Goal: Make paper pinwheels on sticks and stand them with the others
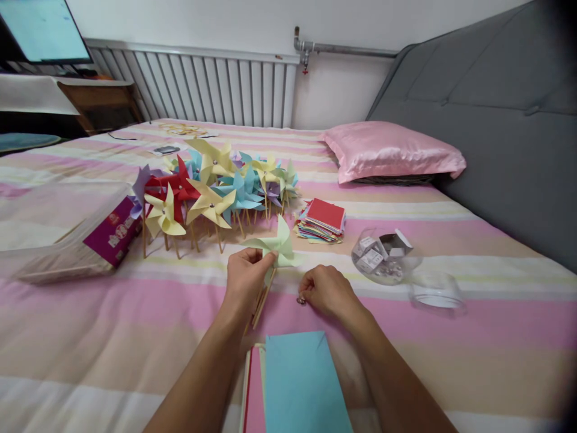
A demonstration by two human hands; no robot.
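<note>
My left hand (247, 276) is closed on a pale green paper pinwheel (283, 243), its thumb pressed near the middle. Thin wooden sticks (261, 305) show below that hand; whether one is joined to the pinwheel I cannot tell. To the right, my right hand (327, 290) is low over the bedspread with thumb and finger pinched together. Small shiny metal pieces (301, 300) lie right at its fingertips; what is inside the pinch is hidden. Between my forearms lies a stack of coloured paper with a blue sheet (304, 379) on top.
Several finished pinwheels (211, 205) stand in a cluster behind my left hand. A clear container of sticks (72, 252) lies left. Square papers (322, 216), a clear tub of small boxes (378, 255), and a clear lid (437, 291) are rightward; a pink pillow (392, 150) lies behind.
</note>
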